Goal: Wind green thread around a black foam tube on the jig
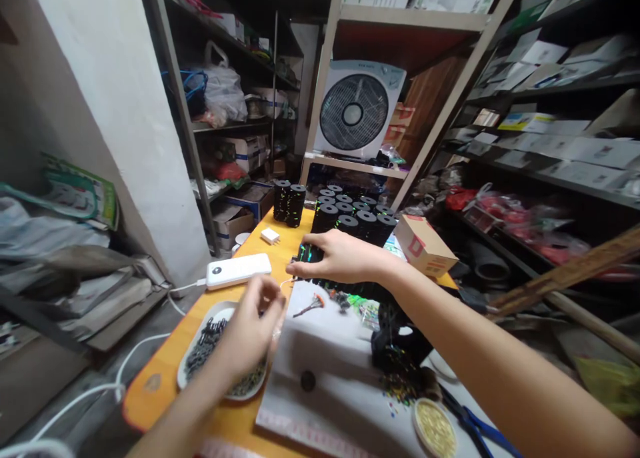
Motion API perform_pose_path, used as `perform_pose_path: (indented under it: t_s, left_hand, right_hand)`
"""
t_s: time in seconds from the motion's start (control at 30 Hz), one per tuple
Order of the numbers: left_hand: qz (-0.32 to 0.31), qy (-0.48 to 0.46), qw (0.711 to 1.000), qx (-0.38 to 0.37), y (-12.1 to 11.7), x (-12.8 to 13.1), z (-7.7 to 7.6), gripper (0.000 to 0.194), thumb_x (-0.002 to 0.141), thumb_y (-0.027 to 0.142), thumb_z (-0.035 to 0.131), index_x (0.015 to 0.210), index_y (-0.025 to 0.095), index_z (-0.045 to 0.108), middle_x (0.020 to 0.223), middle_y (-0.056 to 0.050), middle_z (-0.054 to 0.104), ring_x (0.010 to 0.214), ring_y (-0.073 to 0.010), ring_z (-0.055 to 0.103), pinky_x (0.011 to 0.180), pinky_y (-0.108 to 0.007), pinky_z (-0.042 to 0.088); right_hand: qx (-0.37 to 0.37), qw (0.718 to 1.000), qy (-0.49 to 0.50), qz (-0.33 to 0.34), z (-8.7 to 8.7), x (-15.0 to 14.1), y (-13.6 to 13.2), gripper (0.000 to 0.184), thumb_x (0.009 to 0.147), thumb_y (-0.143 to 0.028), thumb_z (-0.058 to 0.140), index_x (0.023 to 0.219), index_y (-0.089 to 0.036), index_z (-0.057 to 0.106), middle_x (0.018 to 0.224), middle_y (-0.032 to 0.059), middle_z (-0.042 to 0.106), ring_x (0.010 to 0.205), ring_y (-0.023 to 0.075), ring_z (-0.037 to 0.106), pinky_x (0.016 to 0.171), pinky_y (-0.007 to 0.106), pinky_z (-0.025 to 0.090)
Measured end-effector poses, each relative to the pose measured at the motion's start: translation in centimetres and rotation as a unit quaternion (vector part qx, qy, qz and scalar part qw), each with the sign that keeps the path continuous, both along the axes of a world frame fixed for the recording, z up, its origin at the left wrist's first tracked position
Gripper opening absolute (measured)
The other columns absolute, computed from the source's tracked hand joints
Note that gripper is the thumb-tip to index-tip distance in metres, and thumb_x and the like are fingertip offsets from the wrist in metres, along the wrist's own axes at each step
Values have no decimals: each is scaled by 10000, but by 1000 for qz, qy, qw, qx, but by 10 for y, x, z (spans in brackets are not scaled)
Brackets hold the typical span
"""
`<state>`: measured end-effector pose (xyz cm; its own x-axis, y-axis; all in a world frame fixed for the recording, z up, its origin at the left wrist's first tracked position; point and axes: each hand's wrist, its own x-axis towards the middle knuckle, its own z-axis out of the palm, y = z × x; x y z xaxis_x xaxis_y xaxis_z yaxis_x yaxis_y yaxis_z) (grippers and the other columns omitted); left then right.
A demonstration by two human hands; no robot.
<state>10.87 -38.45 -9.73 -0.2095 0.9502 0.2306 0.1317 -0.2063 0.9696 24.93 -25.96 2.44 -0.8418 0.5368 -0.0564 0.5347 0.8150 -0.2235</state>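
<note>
My right hand [340, 258] reaches forward over the orange table [165, 365] and closes on a black stack with green flecks [306, 253] at the front of a group of black cylindrical stacks [350, 215]. My left hand [253, 331] hovers above a white dish of small dark parts [205, 348], its fingers pinched together on something too small to name. A grey mat [330, 371] lies under both forearms.
A white power bank [238, 271] with a cable and a small white adapter [271, 235] lie on the table's left. A cardboard box [425, 245] sits right of the stacks. A gold tin [434, 428] and blue-handled scissors [480, 428] lie near. Shelves crowd both sides; a box fan [356, 110] stands behind.
</note>
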Motion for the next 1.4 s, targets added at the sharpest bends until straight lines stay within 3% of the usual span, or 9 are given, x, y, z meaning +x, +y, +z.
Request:
perform_pose_path:
  t_s: [0.1, 0.23, 0.4, 0.5, 0.67, 0.8, 1.0, 1.2, 1.4]
  left_hand:
    - [-111, 122, 986, -27, -29, 25, -27, 262, 738, 84, 639, 958, 227, 653, 1076, -79, 618, 1069, -315, 503, 971, -470, 325]
    - [-144, 175, 973, -39, -43, 45, -47, 444, 647, -50, 560, 986, 190, 717, 1071, -142, 642, 1094, -370, 515, 966, -513, 357]
    - [-43, 94, 994, -44, -19, -1, -20, 138, 798, 125, 596, 866, 218, 671, 899, -70, 677, 881, -279, 621, 827, -415, 468]
    - [53, -5, 998, -20, 10, -34, 11, 247, 867, 342, 593, 1054, 184, 624, 1015, -113, 679, 932, -273, 632, 843, -421, 480]
    - [-6, -64, 998, 8, 52, -35, 43, 191, 750, 304, 717, 853, 145, 734, 827, -97, 727, 765, -248, 656, 707, -353, 512]
    - [-23, -94, 995, 36, 58, -21, 39, 159, 741, 287, 739, 825, 153, 756, 801, -92, 732, 758, -252, 662, 687, -347, 518]
    - [12, -151, 977, 148, 40, -8, 19, 186, 838, 230, 675, 1023, 216, 661, 1006, -58, 701, 1037, -224, 620, 930, -334, 469]
    - [6, -133, 972, 194, 27, -9, 19, 307, 933, 220, 558, 1230, 260, 489, 1316, -76, 546, 1271, -223, 458, 1071, -390, 358]
    - [62, -56, 977, 194, 30, -23, 21, 151, 985, 290, 446, 1125, 250, 484, 1102, -62, 579, 1106, -217, 531, 1022, -400, 336]
  right_hand:
    - [-4, 1000, 3, -1, -1, -1, 2, 497, 849, -637, 509, 946, -157, 594, 719, -4, 575, 587, 119, 512, 572, 273, 417]
    - [-2, 1000, 10, 1, -1, -2, 1, 484, 848, -625, 524, 931, -154, 601, 709, -5, 576, 585, 118, 509, 589, 281, 425]
    - [-17, 1000, 15, 9, 3, -2, -4, 476, 875, -601, 513, 982, -149, 616, 833, 28, 635, 674, 132, 578, 649, 300, 469]
    - [-17, 1000, 18, 10, 4, -2, -6, 488, 874, -609, 511, 984, -146, 617, 850, 33, 642, 701, 142, 594, 668, 311, 481]
    - [-12, 1000, 21, 8, 1, -2, -5, 453, 885, -582, 518, 994, -152, 611, 850, 31, 639, 692, 135, 592, 672, 311, 489]
    - [-12, 1000, 24, 0, -2, -2, -3, 430, 891, -564, 519, 979, -154, 614, 810, 21, 636, 664, 131, 586, 635, 294, 480]
    - [-21, 999, 30, -15, 0, -2, -5, 441, 862, -567, 558, 995, -150, 619, 836, 41, 642, 668, 133, 577, 644, 294, 470]
    - [-28, 999, 34, -12, 2, -2, -7, 481, 849, -598, 556, 1023, -153, 617, 895, 54, 648, 705, 141, 588, 676, 309, 479]
    - [-28, 999, 36, 1, 1, -2, -6, 495, 849, -612, 550, 1041, -160, 610, 901, 48, 648, 739, 149, 602, 718, 334, 493]
